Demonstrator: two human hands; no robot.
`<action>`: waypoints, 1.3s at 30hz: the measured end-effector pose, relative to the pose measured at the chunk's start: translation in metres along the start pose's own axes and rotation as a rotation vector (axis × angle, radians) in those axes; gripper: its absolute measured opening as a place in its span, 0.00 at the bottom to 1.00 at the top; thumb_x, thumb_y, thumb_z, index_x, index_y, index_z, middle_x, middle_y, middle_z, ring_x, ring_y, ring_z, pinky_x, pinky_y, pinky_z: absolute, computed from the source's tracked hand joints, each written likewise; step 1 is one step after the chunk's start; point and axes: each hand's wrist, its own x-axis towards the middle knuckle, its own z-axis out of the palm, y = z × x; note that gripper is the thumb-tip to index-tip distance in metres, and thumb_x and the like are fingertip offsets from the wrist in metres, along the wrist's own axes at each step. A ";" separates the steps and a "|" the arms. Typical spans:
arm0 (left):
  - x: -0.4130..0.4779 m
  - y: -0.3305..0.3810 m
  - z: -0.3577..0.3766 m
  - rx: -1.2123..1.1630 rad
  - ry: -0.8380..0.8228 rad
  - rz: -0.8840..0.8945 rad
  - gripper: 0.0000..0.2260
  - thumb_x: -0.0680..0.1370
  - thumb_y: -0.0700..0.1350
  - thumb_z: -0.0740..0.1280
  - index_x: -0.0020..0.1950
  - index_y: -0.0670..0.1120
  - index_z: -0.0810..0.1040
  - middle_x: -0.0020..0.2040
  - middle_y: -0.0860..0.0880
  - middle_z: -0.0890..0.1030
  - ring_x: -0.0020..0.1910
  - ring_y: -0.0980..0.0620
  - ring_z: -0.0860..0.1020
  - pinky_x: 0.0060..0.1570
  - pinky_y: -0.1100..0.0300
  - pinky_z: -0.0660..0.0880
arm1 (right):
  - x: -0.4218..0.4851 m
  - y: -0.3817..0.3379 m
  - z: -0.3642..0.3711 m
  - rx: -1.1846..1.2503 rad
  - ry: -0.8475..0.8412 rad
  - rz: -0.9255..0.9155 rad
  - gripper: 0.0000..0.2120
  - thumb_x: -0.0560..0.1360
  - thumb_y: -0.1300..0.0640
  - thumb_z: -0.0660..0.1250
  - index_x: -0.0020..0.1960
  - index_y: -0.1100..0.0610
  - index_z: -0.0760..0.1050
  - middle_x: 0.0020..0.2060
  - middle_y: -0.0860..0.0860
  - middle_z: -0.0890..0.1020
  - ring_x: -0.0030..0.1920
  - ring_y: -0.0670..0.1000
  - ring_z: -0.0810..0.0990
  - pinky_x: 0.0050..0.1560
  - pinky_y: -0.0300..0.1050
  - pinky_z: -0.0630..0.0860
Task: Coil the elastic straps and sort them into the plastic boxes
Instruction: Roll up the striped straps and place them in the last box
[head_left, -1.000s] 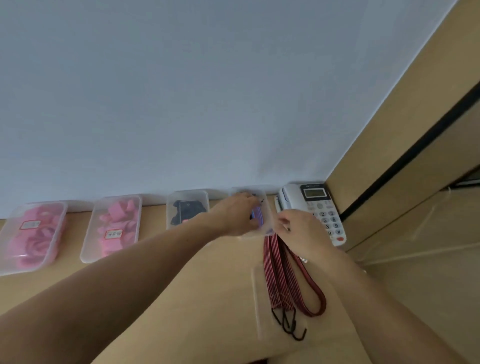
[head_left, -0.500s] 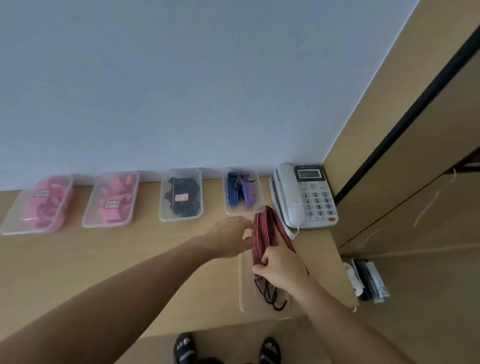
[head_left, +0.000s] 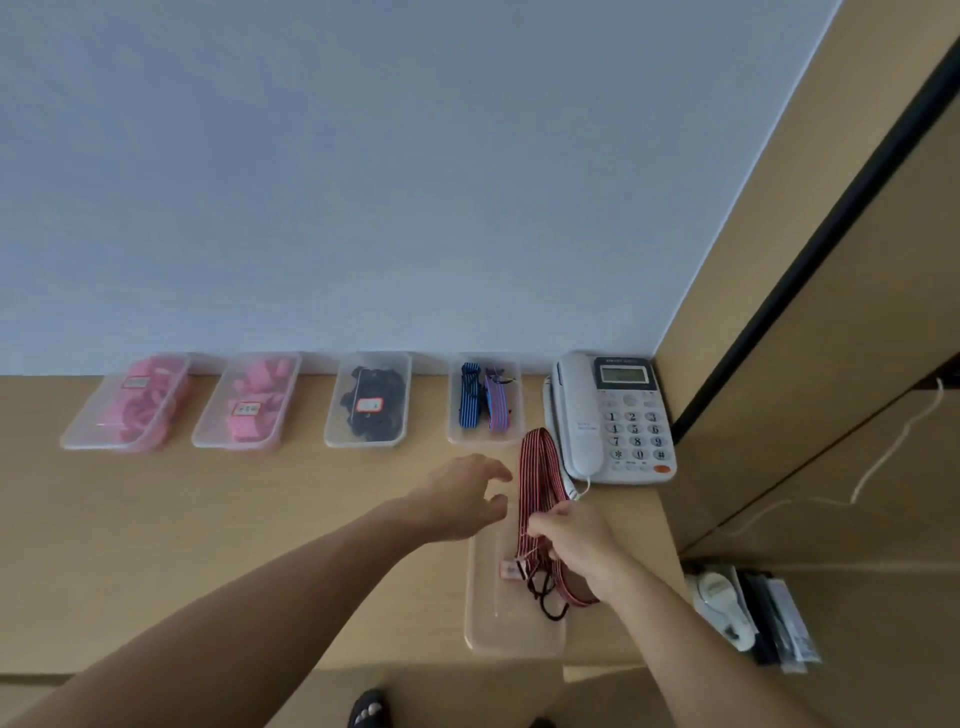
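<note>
A red striped elastic strap (head_left: 537, 470) with black hooks lies stretched from the phone's edge down into a clear plastic box (head_left: 485, 623) near the desk's front edge. My right hand (head_left: 576, 540) grips the strap near its hook end. My left hand (head_left: 462, 493) hovers just left of the strap, fingers relaxed, holding nothing. At the back, a clear box (head_left: 454, 431) holds a blue and a purple coiled strap.
Along the wall stand a box of black straps (head_left: 332, 431) and two boxes of pink items (head_left: 208, 431) (head_left: 78, 436). A white desk phone (head_left: 613, 421) sits at the right, beside a wooden cabinet (head_left: 779, 364). A shelf with packets (head_left: 748, 608) lies lower right.
My left hand came back from the far box and let go of the strap. My right hand slid down the red strap toward its hooks. The camera tilted down.
</note>
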 end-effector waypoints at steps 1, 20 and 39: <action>0.000 0.005 -0.004 -0.001 0.005 0.020 0.19 0.79 0.50 0.64 0.70 0.50 0.75 0.70 0.52 0.75 0.69 0.52 0.72 0.69 0.54 0.67 | -0.003 -0.004 -0.007 0.072 0.009 -0.002 0.10 0.66 0.57 0.72 0.31 0.54 0.72 0.27 0.50 0.73 0.28 0.49 0.71 0.28 0.40 0.65; 0.001 0.075 -0.125 -0.370 0.034 0.280 0.09 0.71 0.49 0.76 0.48 0.48 0.80 0.43 0.52 0.85 0.40 0.57 0.82 0.45 0.60 0.78 | -0.062 -0.146 -0.082 0.740 0.102 -0.408 0.02 0.77 0.65 0.68 0.48 0.64 0.75 0.40 0.61 0.83 0.38 0.57 0.78 0.31 0.43 0.75; 0.020 0.056 -0.098 0.033 0.004 0.371 0.06 0.74 0.41 0.70 0.49 0.43 0.83 0.47 0.50 0.86 0.46 0.54 0.82 0.51 0.60 0.79 | -0.049 -0.138 -0.082 0.783 -0.103 -0.300 0.08 0.78 0.68 0.65 0.56 0.61 0.75 0.36 0.56 0.84 0.30 0.50 0.80 0.21 0.37 0.67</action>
